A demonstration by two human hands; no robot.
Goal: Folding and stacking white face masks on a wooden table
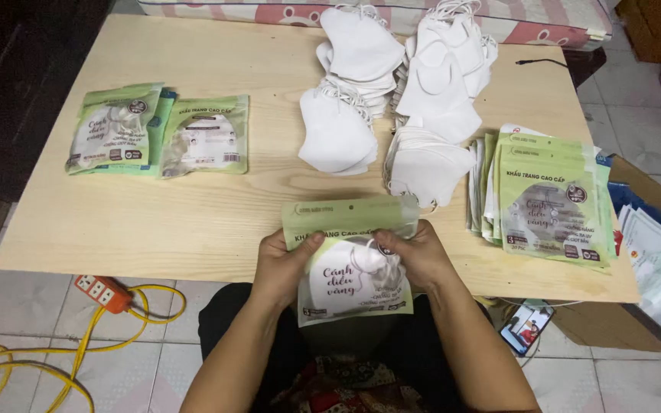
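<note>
Pouch (353, 264) clamped by both hands (288, 264), white masks (392, 99) piled beyond on table (216, 206).

Arms: bare to the elbow — no sleeves, rings or watch on left hand (283, 264) or right hand (420, 256).
Lap: dark clothing, patterned fabric below the wrists.

It looked like a room in a home used for piecework packing. A low wooden table (193, 206) stood on a tiled floor (32, 321), with a patterned mattress (529, 27) at twelve o'clock, an orange power strip (103, 293) at eight o'clock and cardboard boxes (656, 23) at three o'clock.
</note>
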